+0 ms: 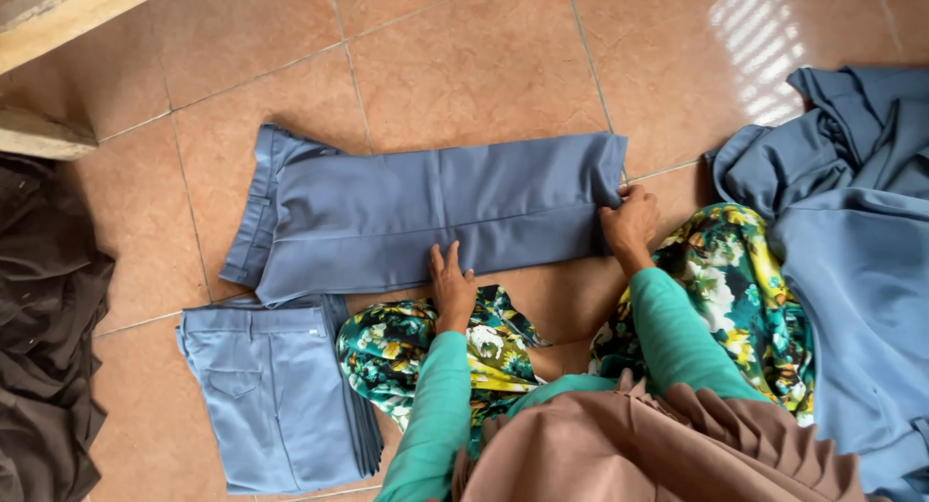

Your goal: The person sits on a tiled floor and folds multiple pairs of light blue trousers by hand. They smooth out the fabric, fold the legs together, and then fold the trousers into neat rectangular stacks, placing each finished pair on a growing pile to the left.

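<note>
On the tiled floor (464, 67), left to right: a heap of dark brown cloth (44, 318); a stack of folded blue-grey trousers (276, 396); and, above it, one pair of blue-grey trousers (426, 217) laid flat, waistband to the left, legs doubled lengthwise. The left hand (452, 289) rests open, fingers spread, palm pressing the lower edge near the middle. The right hand (629, 226) pinches the hem corner at the right end, fingers closed on the cloth. Unfolded blue fabric (852, 251) lies far right. A clean fold probably requires the left palm to anchor the crease line while the hems stay aligned and taut.
</note>
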